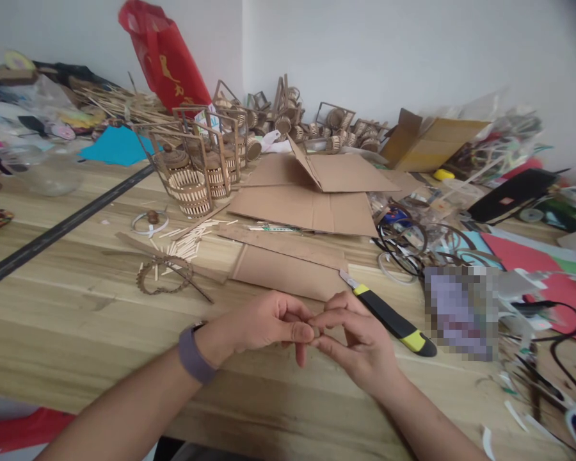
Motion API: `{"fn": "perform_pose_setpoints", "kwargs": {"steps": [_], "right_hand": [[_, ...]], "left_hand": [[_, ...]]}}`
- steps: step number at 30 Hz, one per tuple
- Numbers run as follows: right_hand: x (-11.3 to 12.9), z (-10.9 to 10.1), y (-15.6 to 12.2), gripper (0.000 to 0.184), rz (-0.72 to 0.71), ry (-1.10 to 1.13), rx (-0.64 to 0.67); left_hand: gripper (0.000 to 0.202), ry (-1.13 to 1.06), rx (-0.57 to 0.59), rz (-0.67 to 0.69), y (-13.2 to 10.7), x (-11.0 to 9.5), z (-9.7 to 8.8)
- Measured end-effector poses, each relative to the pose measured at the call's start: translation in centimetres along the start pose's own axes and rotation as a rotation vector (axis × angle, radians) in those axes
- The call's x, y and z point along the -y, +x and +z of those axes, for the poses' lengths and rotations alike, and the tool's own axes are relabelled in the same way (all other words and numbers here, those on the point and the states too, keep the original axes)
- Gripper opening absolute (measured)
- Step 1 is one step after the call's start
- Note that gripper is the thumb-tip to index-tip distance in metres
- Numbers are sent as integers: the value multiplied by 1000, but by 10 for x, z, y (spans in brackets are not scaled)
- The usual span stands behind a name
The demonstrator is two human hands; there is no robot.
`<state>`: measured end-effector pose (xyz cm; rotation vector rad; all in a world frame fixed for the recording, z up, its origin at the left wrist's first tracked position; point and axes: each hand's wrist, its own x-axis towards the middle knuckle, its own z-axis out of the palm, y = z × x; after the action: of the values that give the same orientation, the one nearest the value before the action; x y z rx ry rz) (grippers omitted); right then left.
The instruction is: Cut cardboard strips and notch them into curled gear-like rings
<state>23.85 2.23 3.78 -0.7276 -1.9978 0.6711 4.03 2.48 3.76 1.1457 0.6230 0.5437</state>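
My left hand [273,323] and my right hand [362,339] meet above the front of the wooden table, thumbs and fingers pinched together. Between the fingertips is a small brownish piece [317,332], mostly covered, whose kind I cannot make out. Just beyond my right hand lies a black and yellow utility knife [388,317], its blade out and pointing away to the left. Past my left hand are a notched brown ring [141,286] and a scatter of short pale wooden sticks [192,240]. Flat cardboard pieces [288,272] lie directly beyond both hands.
Small slatted baskets in wooden frames [192,192] stand at the back left, with more heaped along the wall. A long black bar [67,227] crosses the table's left side. Cables, coloured paper [523,253] and a black box [513,192] crowd the right. A red bag [168,57] stands behind.
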Motion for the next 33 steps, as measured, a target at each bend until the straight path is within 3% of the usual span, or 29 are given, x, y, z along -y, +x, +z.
{"fn": "perform_pose_setpoints", "kwargs": {"steps": [4,10,12,17,21,25,30,33], "right_hand": [[-2,0,0,4,-22,-87,31],[-5,-2,0,10,-115,-298,86],[-3,-3,0,10,-125,-307,91],[2,-5,1,5,-87,-181,50],[3,-4,0,3,-68,-90,20],[0,-3,0,5,-66,-132,44],[-8,-3,-1,12,-148,-343,90],[-8,-4,-1,11,-147,-369,98]], "left_hand": [[52,65,-74,11,1,5,-2],[45,230,-219,-20,3,8,-1],[48,220,-195,-42,3,7,-2],[62,58,-4,-28,2,1,-4],[59,6,22,13,2,1,-2],[54,80,-57,22,1,6,-1],[36,338,-214,6,0,7,0],[37,344,-226,0,0,5,0]]}}
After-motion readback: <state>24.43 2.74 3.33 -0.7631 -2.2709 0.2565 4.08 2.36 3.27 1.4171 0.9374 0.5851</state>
